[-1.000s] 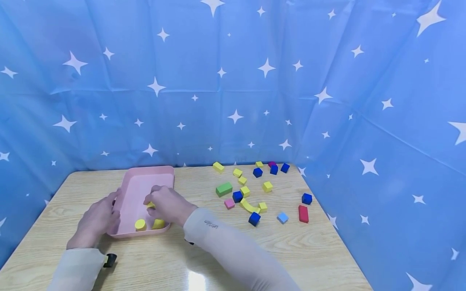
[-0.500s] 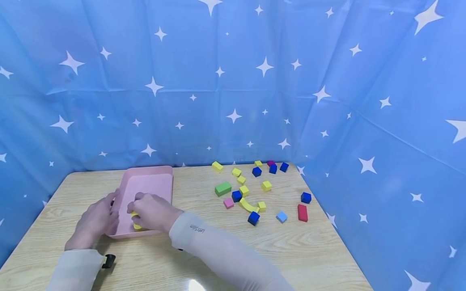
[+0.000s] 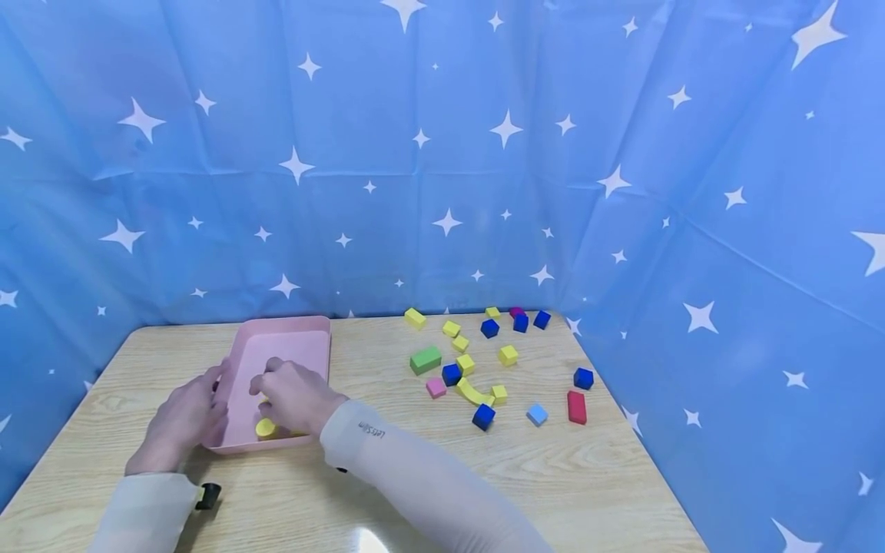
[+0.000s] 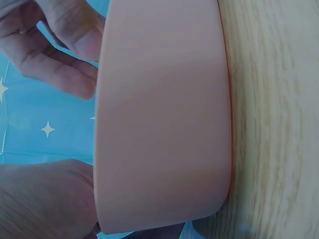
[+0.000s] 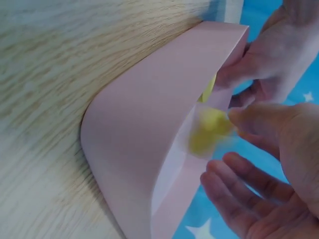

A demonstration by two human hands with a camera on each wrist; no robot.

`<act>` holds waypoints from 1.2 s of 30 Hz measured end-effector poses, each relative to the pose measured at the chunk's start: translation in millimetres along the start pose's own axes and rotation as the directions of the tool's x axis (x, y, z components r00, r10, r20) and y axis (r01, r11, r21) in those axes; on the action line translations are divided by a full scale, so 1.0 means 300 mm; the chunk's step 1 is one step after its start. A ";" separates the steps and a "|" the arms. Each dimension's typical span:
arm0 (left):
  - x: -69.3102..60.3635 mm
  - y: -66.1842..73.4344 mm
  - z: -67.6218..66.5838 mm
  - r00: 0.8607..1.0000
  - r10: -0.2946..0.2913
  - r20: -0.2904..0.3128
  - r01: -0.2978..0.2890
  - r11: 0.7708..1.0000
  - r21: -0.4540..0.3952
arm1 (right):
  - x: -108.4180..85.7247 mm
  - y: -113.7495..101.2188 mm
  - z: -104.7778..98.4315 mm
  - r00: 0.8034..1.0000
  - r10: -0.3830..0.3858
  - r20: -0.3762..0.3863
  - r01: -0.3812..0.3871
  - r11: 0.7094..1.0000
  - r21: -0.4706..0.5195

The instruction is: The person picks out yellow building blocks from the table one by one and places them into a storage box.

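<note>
A pink tray (image 3: 314, 338) stands at the table's left side. My left hand (image 3: 183, 418) holds its left rim, and in the left wrist view the fingers (image 4: 65, 74) show past the tray's wall. Over the tray's near half, my right hand (image 3: 300, 395) pinches a yellow block (image 5: 209, 130), which is blurred in the right wrist view; its exact shape cannot be made out. Beneath that hand a yellow cylinder (image 3: 266, 428) lies in the tray. Another yellow piece (image 3: 297, 433) beside it is mostly hidden by the hand.
Right of the tray, loose blocks are scattered: a green block (image 3: 425, 360), a yellow arch (image 3: 473, 393), a red block (image 3: 577, 408), a light blue block (image 3: 536, 415), a pink block (image 3: 435, 388) and several dark blue and yellow cubes. A star-patterned blue curtain (image 3: 387, 192) borders the table.
My right hand has shifted left within the tray, carrying the yellow block, then back slightly up and right, uncovering the yellow cylinder again. The left hand has stayed on the rim.
</note>
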State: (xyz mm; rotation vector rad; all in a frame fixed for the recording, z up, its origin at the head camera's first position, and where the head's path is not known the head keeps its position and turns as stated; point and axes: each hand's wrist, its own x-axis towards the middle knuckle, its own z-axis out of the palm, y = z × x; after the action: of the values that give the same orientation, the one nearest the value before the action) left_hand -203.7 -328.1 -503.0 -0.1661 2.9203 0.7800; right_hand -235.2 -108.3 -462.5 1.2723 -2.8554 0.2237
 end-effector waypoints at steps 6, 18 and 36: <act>0.003 -0.004 0.008 1.000 -0.016 0.007 0.016 1.000 -0.002 | -0.003 0.018 0.010 1.000 0.026 -0.011 -0.026 1.000 -0.016; 0.006 -0.010 0.015 0.999 -0.036 -0.003 0.036 0.999 0.009 | -0.021 0.106 0.007 0.996 0.070 -0.063 -0.071 0.997 -0.007; 0.001 0.008 0.009 0.999 -0.025 -0.021 0.025 1.000 0.009 | -0.102 0.404 0.002 0.952 0.287 -0.109 -0.272 0.953 0.134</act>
State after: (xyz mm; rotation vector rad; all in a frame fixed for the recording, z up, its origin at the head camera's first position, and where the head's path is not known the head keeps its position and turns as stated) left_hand -204.2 -324.6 -504.3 -0.2106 2.9348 0.7652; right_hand -304.4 -5.6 -480.3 0.8243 -2.9376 0.4643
